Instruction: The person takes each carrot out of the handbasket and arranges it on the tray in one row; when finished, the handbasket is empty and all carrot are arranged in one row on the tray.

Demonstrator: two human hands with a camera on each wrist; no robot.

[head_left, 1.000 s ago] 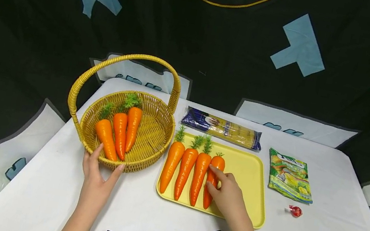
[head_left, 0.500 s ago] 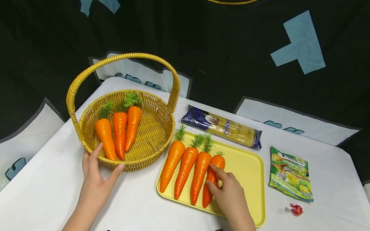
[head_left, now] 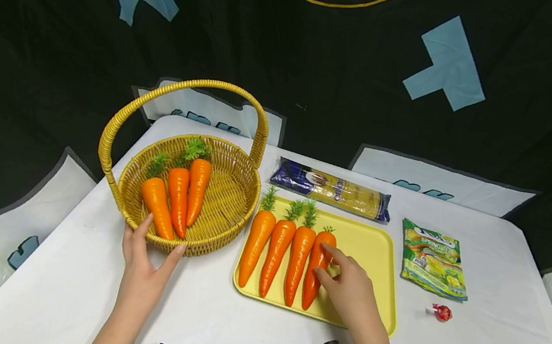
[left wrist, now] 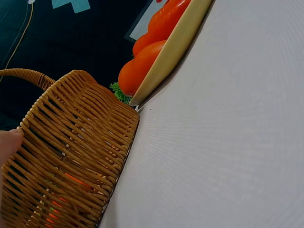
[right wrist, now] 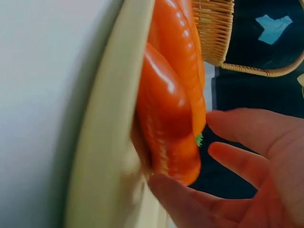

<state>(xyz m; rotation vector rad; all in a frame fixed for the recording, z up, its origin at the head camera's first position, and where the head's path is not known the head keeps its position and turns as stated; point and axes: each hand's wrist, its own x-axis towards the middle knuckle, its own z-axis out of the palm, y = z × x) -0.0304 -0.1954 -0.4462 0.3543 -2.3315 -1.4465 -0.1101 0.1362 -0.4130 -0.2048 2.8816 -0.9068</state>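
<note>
A wicker basket (head_left: 223, 227) with a tall arched handle stands on the left, with three orange toy carrots (head_left: 177, 192) inside, their green tops toward the back. My left hand (head_left: 144, 269) holds the basket's near rim, fingers over the edge and thumb at the front. On the yellow tray (head_left: 366, 254) several more carrots lie side by side. The rightmost carrot (head_left: 314, 279) is nearest to my right hand (head_left: 351, 291). In the right wrist view the thumb and fingers (right wrist: 232, 166) are spread apart beside this carrot, with nothing gripped between them.
A blue and yellow pasta packet (head_left: 332, 190) lies behind the tray. Right of the tray are a green soup packet (head_left: 433, 259) and a red lollipop (head_left: 442, 313). The white table (head_left: 236, 342) backs onto a dark cloth.
My right hand has let go of the rightmost carrot and drawn slightly to the right, its fingers opening. The carrot stays on the tray; my left hand has kept its place on the basket.
</note>
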